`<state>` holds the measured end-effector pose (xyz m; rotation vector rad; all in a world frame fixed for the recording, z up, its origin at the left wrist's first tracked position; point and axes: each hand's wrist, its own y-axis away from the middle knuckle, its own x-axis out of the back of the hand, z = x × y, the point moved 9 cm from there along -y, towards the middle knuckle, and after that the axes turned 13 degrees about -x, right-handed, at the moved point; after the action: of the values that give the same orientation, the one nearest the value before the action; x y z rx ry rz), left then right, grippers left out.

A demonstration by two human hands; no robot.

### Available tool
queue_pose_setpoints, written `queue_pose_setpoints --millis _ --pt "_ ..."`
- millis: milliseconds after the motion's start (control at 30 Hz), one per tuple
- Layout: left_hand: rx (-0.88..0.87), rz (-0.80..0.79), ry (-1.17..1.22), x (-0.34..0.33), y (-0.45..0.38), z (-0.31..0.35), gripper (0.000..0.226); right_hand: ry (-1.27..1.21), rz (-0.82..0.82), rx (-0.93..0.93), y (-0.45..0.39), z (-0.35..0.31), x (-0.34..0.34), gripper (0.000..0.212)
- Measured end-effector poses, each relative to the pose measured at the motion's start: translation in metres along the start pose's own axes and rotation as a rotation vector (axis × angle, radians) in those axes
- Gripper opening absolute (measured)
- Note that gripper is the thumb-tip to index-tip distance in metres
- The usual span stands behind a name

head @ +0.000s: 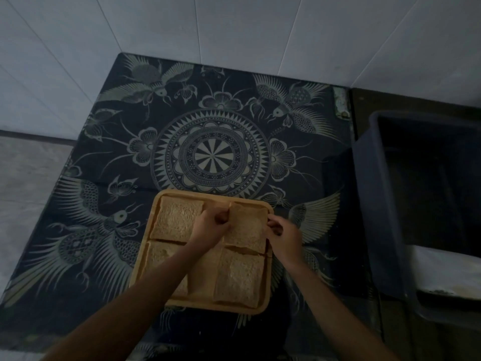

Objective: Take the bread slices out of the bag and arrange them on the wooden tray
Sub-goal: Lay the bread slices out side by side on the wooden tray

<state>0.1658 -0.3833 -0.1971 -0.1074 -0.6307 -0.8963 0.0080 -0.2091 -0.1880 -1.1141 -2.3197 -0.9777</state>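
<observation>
A square wooden tray [153,217] lies on a dark patterned tablecloth near the table's front edge. Several bread slices lie on it: one at the far left [177,220], one at the near left [158,256] partly under my left forearm, one at the near right [239,277]. A slice at the far right [247,227] is pinched on its left edge by my left hand [212,227] and on its right edge by my right hand [282,237]. Its near edge overlaps the near right slice. No bag is in view.
The dark tablecloth [213,155] with bird and mandala patterns covers the table. A dark plastic bin [377,194] stands to the right of the table. White tiled walls rise behind and to the left.
</observation>
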Motion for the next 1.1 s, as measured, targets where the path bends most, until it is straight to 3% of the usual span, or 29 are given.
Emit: queue_pose_setpoints --millis 367,533,833,1100 --pt "-0.001 0.020 0.046 0.008 0.010 0.005 0.038 -0.108 -0.088 -0.064 0.014 0.002 0.004 0.047" --pt "0.047 0.001 -0.013 0.011 0.033 -0.004 0.041 -0.180 -0.085 -0.123 0.042 0.020 0.007 0.034" --pt "0.172 -0.080 -0.031 -0.009 0.087 -0.022 0.036 -0.078 -0.057 -0.193 0.089 0.056 -0.004 0.030" --pt "0.214 -0.008 0.061 -0.017 0.113 -0.021 0.027 -0.028 -0.062 -0.180 0.104 0.051 -0.012 0.041"
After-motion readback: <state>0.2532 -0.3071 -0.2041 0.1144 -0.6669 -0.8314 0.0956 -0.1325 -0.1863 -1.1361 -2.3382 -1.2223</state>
